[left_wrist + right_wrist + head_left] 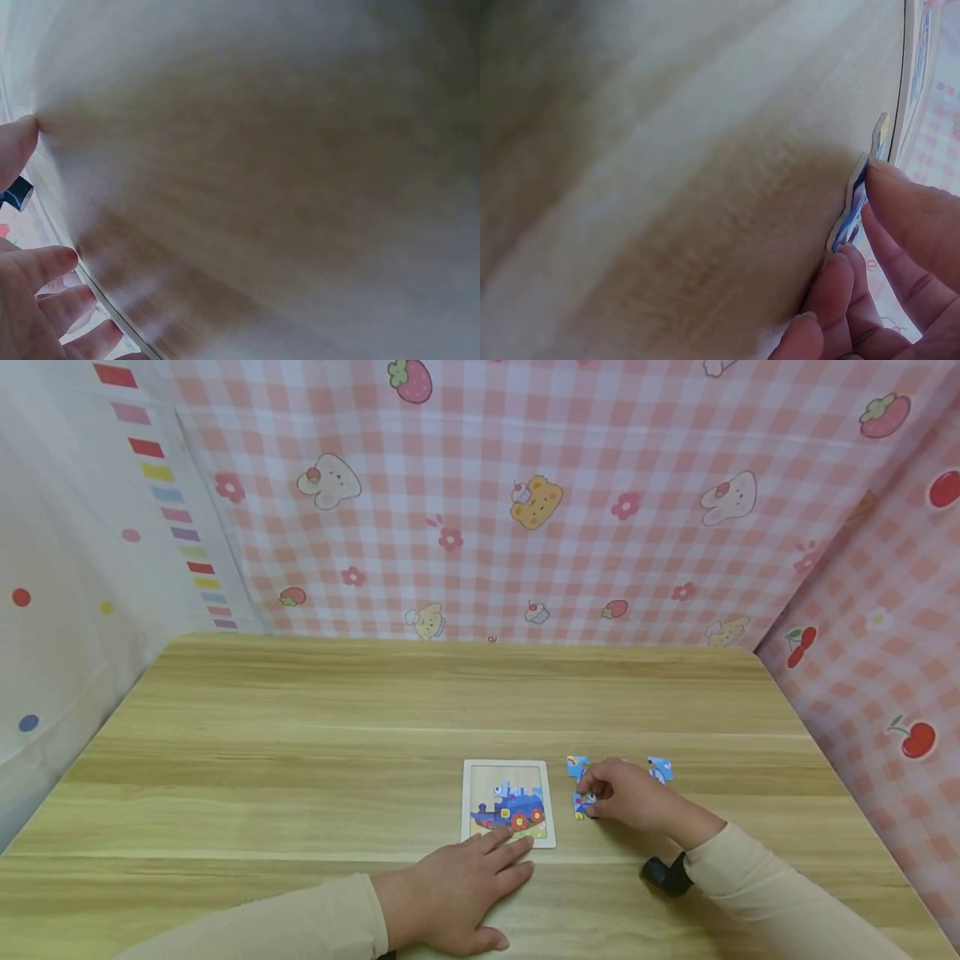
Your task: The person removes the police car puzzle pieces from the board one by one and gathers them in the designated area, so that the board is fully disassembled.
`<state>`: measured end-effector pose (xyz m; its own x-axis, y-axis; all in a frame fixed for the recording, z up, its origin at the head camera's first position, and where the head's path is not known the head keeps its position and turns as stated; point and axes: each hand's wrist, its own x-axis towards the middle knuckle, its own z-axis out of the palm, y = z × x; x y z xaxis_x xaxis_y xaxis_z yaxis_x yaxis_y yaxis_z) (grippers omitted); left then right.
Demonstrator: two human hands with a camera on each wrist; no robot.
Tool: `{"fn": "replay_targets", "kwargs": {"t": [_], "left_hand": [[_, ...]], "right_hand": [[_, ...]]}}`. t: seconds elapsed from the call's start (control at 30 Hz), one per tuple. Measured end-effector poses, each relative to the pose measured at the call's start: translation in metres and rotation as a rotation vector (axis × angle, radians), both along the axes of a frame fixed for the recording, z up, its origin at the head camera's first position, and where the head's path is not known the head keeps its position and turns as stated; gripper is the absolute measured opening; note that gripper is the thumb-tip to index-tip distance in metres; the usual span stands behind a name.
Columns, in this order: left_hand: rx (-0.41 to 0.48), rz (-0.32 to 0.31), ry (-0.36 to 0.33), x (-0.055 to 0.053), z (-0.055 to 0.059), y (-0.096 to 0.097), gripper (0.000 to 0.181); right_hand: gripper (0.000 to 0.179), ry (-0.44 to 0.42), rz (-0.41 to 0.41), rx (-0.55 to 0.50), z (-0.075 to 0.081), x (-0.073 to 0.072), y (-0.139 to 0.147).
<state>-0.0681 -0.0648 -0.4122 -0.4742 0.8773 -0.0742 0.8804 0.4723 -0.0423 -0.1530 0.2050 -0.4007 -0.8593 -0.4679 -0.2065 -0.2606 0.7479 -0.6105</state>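
Observation:
A square puzzle board (504,763) with a pale frame lies on the wooden table, partly filled with a blue train picture. Along its near edge rests my left hand (465,889), fingers spread; the left wrist view shows those fingers (56,259) touching the board's edge. To the right of the board, my right hand (630,797) pinches a blue puzzle piece (580,807) by its edges. The same piece (849,206) appears in the right wrist view between thumb and fingertips, low against the tabletop. Part of it is hidden by the fingers.
Loose blue puzzle pieces lie beyond my right hand, one at the left (576,765) and one at the right (661,767); the hand covers others partly. A black cylindrical object (666,877) is beside the right wrist. Checked cloth (480,552) hangs behind the table.

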Motion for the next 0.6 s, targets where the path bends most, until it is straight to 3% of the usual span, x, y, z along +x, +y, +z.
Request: {"fn": "replay_targets", "kwargs": {"t": [0.3, 0.6], "left_hand": [[-0.006, 0.0, 0.02, 0.001, -0.001, 0.0, 0.072], [0.003, -0.006, 0.038, 0.001, -0.003, -0.001, 0.072]], "right_hand": [[0.011, 0.008, 0.0, -0.017, 0.001, 0.0, 0.0], [0.017, 0.055, -0.016, -0.063, 0.015, -0.002, -0.016]]}}
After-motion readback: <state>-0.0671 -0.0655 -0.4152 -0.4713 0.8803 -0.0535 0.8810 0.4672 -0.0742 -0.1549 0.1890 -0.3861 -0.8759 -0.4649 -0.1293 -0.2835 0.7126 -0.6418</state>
